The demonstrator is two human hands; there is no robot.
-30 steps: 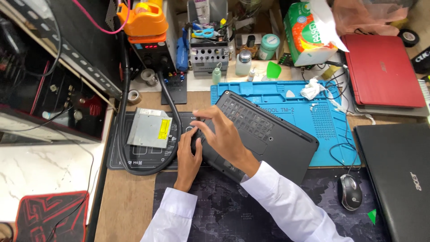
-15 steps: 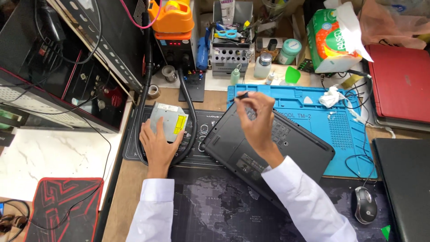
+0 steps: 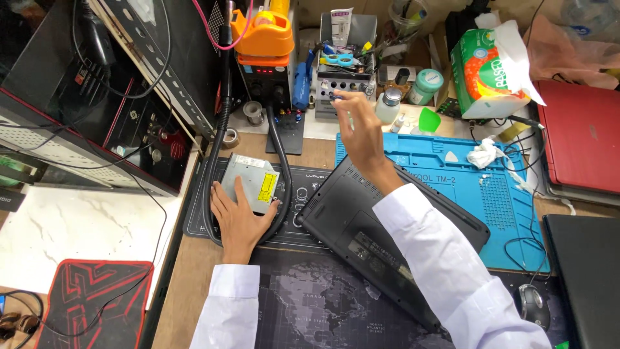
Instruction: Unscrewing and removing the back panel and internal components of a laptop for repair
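Wooden bench point(image 3: 194, 271), flat metal drive point(image 3: 248, 183)

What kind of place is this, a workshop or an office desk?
Most likely an electronics repair bench. A black laptop lies bottom-up half on a blue silicone repair mat, the left hand rests on a flat silver optical drive, and an opened black computer case stands at the side.
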